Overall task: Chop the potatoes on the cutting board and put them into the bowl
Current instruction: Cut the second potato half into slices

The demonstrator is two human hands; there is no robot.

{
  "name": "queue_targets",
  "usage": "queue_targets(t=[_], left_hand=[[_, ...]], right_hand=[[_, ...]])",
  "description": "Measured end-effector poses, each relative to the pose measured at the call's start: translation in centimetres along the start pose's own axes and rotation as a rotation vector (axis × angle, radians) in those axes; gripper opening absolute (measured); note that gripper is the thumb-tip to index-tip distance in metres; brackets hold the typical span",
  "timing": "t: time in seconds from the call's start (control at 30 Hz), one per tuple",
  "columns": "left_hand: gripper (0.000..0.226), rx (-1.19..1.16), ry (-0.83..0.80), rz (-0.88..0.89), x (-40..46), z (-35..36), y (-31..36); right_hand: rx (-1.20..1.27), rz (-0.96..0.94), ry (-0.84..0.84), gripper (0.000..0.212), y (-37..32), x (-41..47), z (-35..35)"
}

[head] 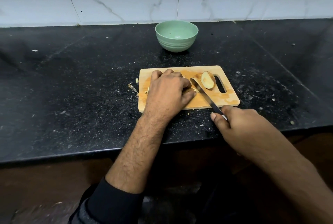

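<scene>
Black granite formed the counter (72,83), with its front edge nearest the camera and both forearms reaching over it. The right hand (241,124) was closest, its fingers curled round the handle of the knife (203,94), which they grasped near the board's front edge. The blade ran diagonally up and left across the board (225,97), edge down beside the left hand; this angle suited a downward slicing stroke. The left hand (169,88) lay knuckles up on the board's left half, fingers bent over a potato piece (195,89) that showed only as a pale sliver at the fingertips. The bent fingers pinned the piece against sliding and probably kept the fingertips back from the blade. A potato half (208,80) rested cut face up just beside the board's handle slot, clear of the blade, apparently awaiting its turn. Small scraps lay off the board's left edge. The bowl (176,36), green, stood well beyond the board near the marble wall. It held no potato; only a dark speck showed inside. Chopping was judged under way, with transfer not yet begun.
</scene>
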State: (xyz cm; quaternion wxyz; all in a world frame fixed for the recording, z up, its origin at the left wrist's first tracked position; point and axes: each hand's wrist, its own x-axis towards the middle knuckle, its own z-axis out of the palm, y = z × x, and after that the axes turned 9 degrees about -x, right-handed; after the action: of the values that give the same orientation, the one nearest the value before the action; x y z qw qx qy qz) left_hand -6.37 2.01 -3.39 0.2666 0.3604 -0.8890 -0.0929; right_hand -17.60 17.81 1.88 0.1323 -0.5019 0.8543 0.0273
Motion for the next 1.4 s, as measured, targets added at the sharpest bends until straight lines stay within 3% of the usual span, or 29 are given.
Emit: queue_targets(t=[0.3, 0.7, 0.87, 1.1, 1.4], left_hand=[[0.039, 0.012, 0.011, 0.003, -0.4, -0.2, 0.2], [0.049, -0.253, 0.115, -0.140, -1.0, -0.5, 0.1], [0.036, -0.305, 0.097, -0.179, -0.9, -0.7, -0.1], [0.023, -0.392, 0.029, -0.221, -1.2, -0.6, -0.7], [0.020, -0.330, 0.020, -0.166, -1.2, -0.3, -0.6]], right_hand=[[0.023, 0.021, 0.028, 0.036, -0.2, -0.6, 0.3], [-0.047, 0.071, -0.051, 0.033, 0.8, -3.8, 0.5], [0.059, 0.064, -0.126, 0.036, -0.9, -3.2, 0.1], [0.043, 0.033, -0.101, 0.042, -2.7, -2.5, 0.4], [0.035, 0.021, -0.106, 0.039, -2.9, -3.2, 1.5]])
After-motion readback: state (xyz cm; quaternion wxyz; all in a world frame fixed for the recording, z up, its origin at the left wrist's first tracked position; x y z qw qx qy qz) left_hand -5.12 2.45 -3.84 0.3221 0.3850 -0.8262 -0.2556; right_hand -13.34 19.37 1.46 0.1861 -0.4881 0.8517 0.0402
